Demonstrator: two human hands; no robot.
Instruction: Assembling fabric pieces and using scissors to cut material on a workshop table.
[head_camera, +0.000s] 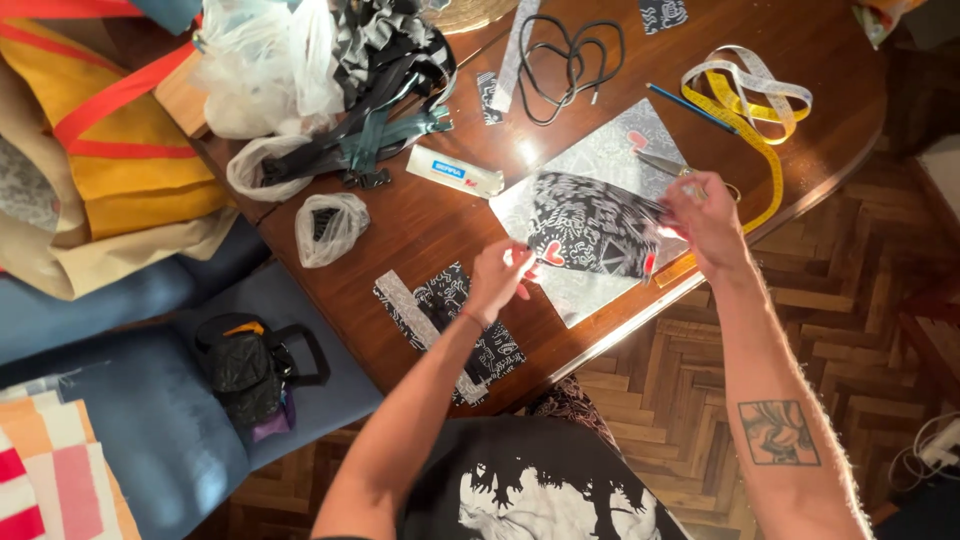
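Holding a piece of black fabric with white doodle print (590, 222) above the desk (420, 225), we have it stretched between both hands. Our left hand (497, 280) pinches its lower left edge, fingers closed on the cloth, and our right hand (705, 215) pinches its right end, fingers likewise closed on it. The piece hangs just over a grey printed sheet (600, 160) that lies flat on the wood.

Near our right hand a pair of scissors (665, 165) rests on the sheet, and a yellow tape measure (750, 110) loops beyond it beside a blue pencil (690, 108). A black cord (565, 55) lies coiled at the far side. A white flat box (455, 172) sits left of the sheet. Below our left hand, more black printed scraps with a grey strip (440, 310) lie at the desk's near edge.

Further left, clear plastic bags (265, 65) and a bundle of dark zippers (385, 120) crowd the corner, with one small bag (330, 225) set apart. Yellow cloth with orange straps (120, 140) spills off the side. A black pouch (245, 365) sits on a blue chair (150, 420). Herringbone wood floor (660, 390) shows beneath our arms.
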